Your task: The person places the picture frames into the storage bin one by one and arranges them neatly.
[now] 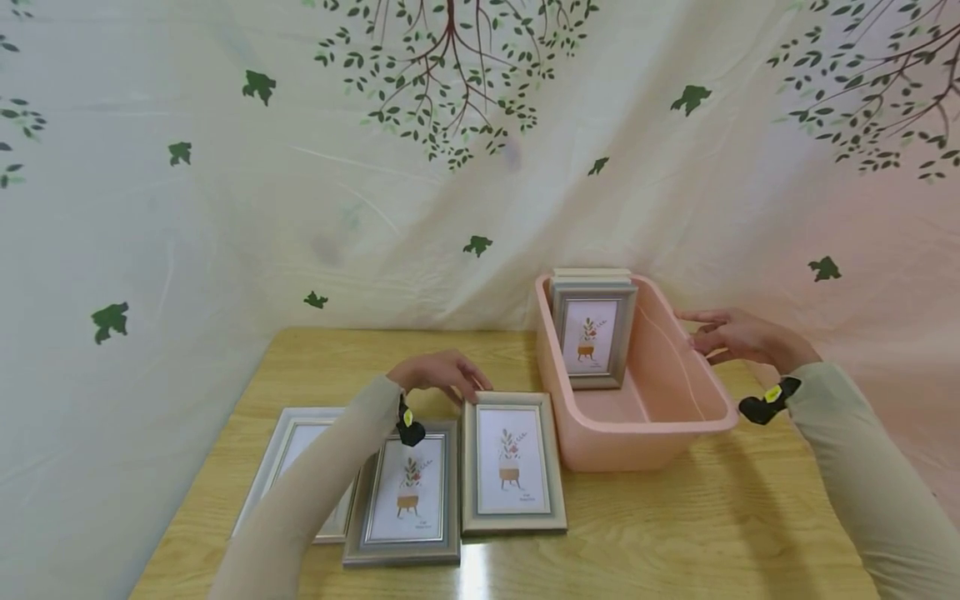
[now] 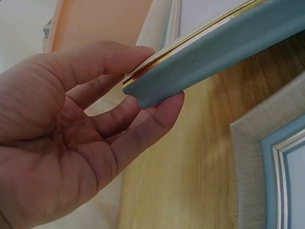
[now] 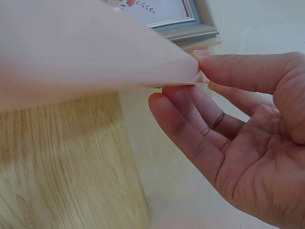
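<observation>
My left hand (image 1: 441, 372) pinches the top edge of a cream picture frame (image 1: 512, 460), which shows a potted-plant print. Seen from the left wrist, thumb and fingers grip one end of the frame's blue-grey side (image 2: 200, 59), which has a gold line along it. On the other side, my right hand (image 1: 750, 337) holds the right rim of a pink plastic bin (image 1: 622, 447). The right wrist view has the thumb above and the fingers below the bin's thin rim (image 3: 183, 76). Inside the bin, a grey picture frame (image 1: 592, 335) stands upright at the far end, with paler frames behind it.
Left of the cream frame lie a grey-brown picture frame (image 1: 405, 493) and a white one (image 1: 273, 454), the latter partly covered by my left forearm. All rest on a wooden table (image 1: 637, 533). A pale curtain (image 1: 405, 250) with printed leaves hangs behind the table's far edge.
</observation>
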A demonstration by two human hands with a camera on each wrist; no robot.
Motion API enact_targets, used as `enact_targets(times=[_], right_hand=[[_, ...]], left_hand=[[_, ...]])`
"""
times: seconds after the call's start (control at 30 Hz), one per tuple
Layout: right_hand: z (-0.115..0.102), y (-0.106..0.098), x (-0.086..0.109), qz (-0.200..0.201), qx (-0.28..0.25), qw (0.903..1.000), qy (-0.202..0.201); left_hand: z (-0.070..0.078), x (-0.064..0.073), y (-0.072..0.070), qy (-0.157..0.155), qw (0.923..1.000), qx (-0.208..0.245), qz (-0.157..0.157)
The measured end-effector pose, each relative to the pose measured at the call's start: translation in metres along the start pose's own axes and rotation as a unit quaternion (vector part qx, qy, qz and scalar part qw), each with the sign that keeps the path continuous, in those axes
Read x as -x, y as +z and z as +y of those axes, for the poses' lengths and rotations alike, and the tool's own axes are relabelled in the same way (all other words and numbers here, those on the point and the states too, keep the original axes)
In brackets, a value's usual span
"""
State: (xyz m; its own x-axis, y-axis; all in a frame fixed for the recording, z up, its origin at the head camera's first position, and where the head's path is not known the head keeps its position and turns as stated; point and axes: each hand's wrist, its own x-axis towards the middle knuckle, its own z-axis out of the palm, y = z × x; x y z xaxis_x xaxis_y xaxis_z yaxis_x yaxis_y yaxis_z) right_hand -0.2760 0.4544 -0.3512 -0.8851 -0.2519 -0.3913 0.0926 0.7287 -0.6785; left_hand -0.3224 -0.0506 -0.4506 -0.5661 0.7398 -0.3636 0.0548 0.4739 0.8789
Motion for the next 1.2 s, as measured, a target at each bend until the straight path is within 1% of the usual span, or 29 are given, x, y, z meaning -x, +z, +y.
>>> enact_targets(times=[0.1,0.23,0.37,0.57,0.67,0.8,0.93,1.2], right_hand=[[-0.001,-0.002,0.0,-0.002,-0.002,1.0,0.002],[-0.002,-0.003,0.0,-0.006,-0.007,1.0,0.003],[-0.002,-0.003,0.001,-0.009,-0.011,0.9999,0.004],[0.0,-0.002,0.002,-0.007,-0.01,0.9999,0.002],[0.0,-0.002,0.001,-0.005,-0.007,1.0,0.001],[0.001,-0.001,0.001,0.0,-0.005,1.0,0.0],[0.001,0.0,0.002,0.003,-0.003,1.0,-0.001],[0.0,-0.001,0.001,-0.004,-0.007,1.0,0.001]], left_hand=[[0.005,0.002,-0.001,0.006,0.9999,-0.002,-0.009],[0.01,0.003,-0.003,0.02,0.9994,-0.022,-0.02],[0.016,0.006,-0.003,0.028,0.9988,-0.034,-0.02],[0.026,0.01,-0.005,0.024,0.9992,-0.032,-0.002],[0.03,0.012,-0.007,0.026,0.9989,-0.038,0.008],[0.037,0.015,-0.011,0.031,0.9979,-0.048,0.031],[0.043,0.019,-0.017,0.039,0.9966,-0.048,0.055],[0.053,0.023,-0.025,0.051,0.9957,-0.052,0.058]])
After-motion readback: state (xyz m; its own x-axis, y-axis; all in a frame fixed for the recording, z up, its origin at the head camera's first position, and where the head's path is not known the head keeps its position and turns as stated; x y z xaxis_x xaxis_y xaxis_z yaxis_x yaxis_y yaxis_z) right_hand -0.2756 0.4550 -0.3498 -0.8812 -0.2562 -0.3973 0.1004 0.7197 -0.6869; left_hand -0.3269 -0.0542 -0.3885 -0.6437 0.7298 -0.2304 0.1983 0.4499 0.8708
